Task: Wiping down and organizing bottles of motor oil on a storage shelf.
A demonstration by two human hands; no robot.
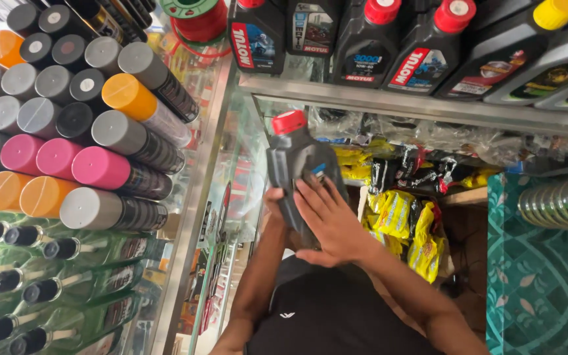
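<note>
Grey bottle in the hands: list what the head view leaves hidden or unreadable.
- Grey bottle: lower front label hidden by the right hand laid across it.
- Bottle base: hidden behind both hands.
- Left hand: mostly behind the bottle, only a thumb and wrist show, so its grip cannot be told.
- Black bottles on the shelf: tops cut off by the upper edge.

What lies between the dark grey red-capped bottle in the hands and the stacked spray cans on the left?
In the head view, a metal-framed glass cabinet edge separates the grey red-capped bottle from the spray cans.
</note>
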